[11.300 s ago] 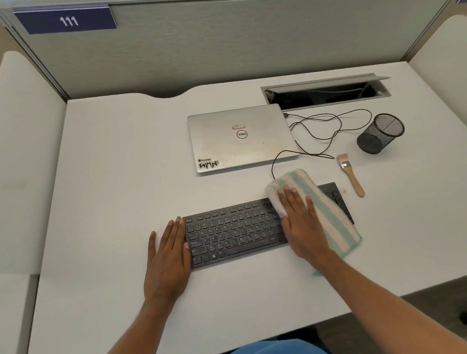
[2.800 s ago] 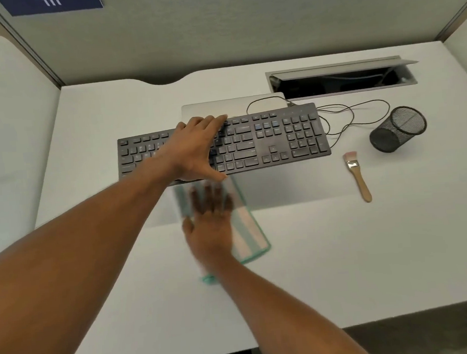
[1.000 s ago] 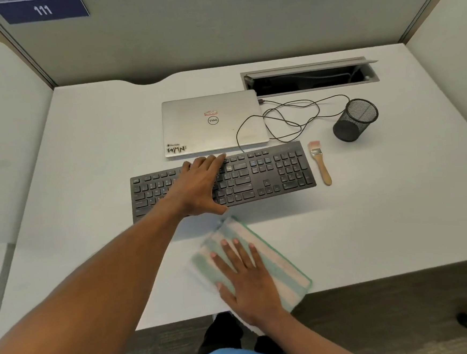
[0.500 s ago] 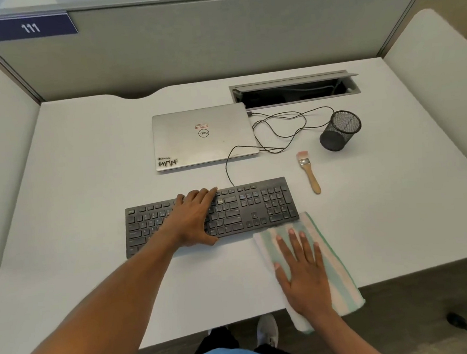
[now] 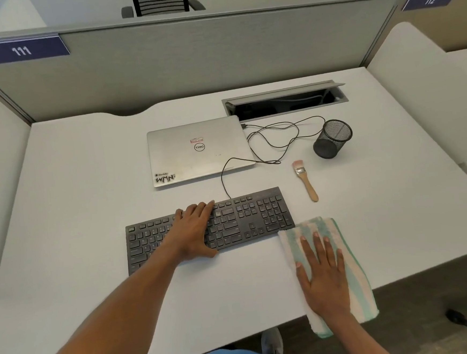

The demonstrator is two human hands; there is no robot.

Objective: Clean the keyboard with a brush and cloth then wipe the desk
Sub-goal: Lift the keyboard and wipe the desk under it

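**A:** Far left: the white table [image 5: 75,203]. On it, near the front edge, the dark keyboard [image 5: 252,217] lies flat, with its long side running left to right. Where is your left hand [image 5: 194,230]?

**B:** It lies across the keyboard's middle. Your fingers are close together and laid flat over the keys, reaching the far edge, and your thumb sits at the near edge. The keys on both sides of your hand are uncovered.

**A:** And behind the keyboard?

**B:** A closed silver laptop [image 5: 197,151], apart from the keyboard. A thin black cable [image 5: 222,179] runs from the keyboard's far edge over the laptop's right corner, then loops loosely on the table to the right.

**A:** Further right, the brush [image 5: 306,181]?

**B:** It lies alone on the table, just beyond the keyboard's right end, with its wooden handle toward you and its bristles away. Neither of your hands touches it.

**A:** The cloth [image 5: 356,284]?

**B:** It is folded and striped, and lies at the front right. Its far left corner sits at the keyboard's near right corner; contact cannot be told. Its near end overhangs the table edge. Your right hand [image 5: 324,278] presses flat on it with the fingers spread.

**A:** Rightmost?

**B:** A black mesh cup [image 5: 332,139], behind the brush.
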